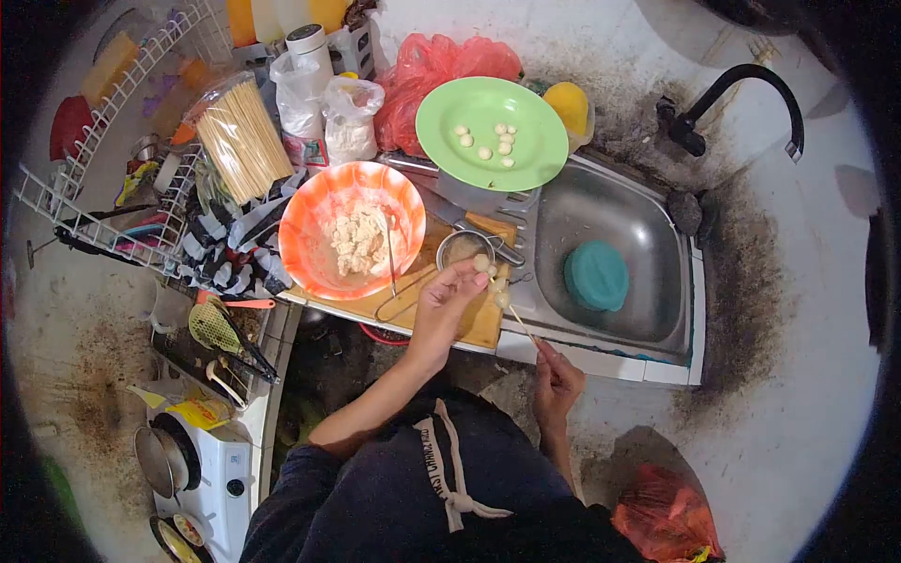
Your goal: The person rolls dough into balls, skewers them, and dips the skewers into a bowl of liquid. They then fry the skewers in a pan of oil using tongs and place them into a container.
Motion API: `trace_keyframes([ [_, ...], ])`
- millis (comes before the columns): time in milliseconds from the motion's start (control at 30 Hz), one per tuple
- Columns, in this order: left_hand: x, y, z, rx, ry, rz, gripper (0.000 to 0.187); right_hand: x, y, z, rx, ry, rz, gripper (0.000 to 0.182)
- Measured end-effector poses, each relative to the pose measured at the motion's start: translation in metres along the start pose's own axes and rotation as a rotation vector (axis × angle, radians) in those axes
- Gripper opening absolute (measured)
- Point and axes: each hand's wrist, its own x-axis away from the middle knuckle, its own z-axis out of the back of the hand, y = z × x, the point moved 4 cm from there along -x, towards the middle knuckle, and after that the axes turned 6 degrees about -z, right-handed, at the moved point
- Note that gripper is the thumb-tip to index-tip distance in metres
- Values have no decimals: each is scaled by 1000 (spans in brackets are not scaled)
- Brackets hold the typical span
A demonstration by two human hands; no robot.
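My right hand (556,377) grips the lower end of a thin wooden skewer (523,326). Pale round balls (501,298) are threaded near its upper end. The fingers of my left hand (449,305) pinch a pale ball (481,264) at the skewer's tip. Just behind that hand stands a small metal cup or strainer (452,246) with something pale inside. It rests on a wooden cutting board (483,328). To the left, an orange-and-white bowl (298,235) holds lumpy pale dough (359,242) and a metal utensil. Several small white balls (485,153) lie on a green plate (446,161).
At right is a steel sink (610,220) with a teal container (597,275) and black faucet (732,94). A knife (502,249) lies behind the cup. A pack of skewers (242,136) and flour bags (351,122) stand behind the bowl. A stove (221,479) is lower left.
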Motion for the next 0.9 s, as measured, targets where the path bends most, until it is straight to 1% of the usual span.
trace_keyframes([
  [67,0,3,-2,35,-16,13,20,-2,-8,-1,-11,4,72,19],
  [133,-1,3,-3,70,-33,22,18,-2,-9,-1,-13,-6,70,20],
  [200,-1,3,-6,214,-96,21,12,-2,-10,-2,-16,-17,69,20],
  [267,-1,6,-8,217,-108,3,11,-1,-10,-3,-32,-33,34,20],
  [400,0,10,-10,250,-113,-30,4,1,-5,-5,-6,-33,49,20],
  [433,0,9,-10,250,-113,-31,4,2,-2,-5,-29,-31,34,21],
  [500,1,9,-10,147,-103,-28,5,2,-2,-6,-52,-29,19,21],
  [633,0,15,-14,219,-40,-10,11,2,-4,-5,-51,-22,7,20],
  [700,-2,20,-10,251,-33,-77,20,3,-5,-4,-51,-21,15,20],
  [733,-1,19,-7,250,-32,-78,20,3,-4,-5,-40,-49,-2,20],
  [800,-2,17,1,140,0,-128,16,2,-4,-7,-28,-74,-19,20],
  [867,-2,14,5,174,7,-137,12,2,-8,-9,-86,48,73,26],
  [900,-2,14,6,208,13,-146,9,2,-9,-8,-86,50,73,26],
])
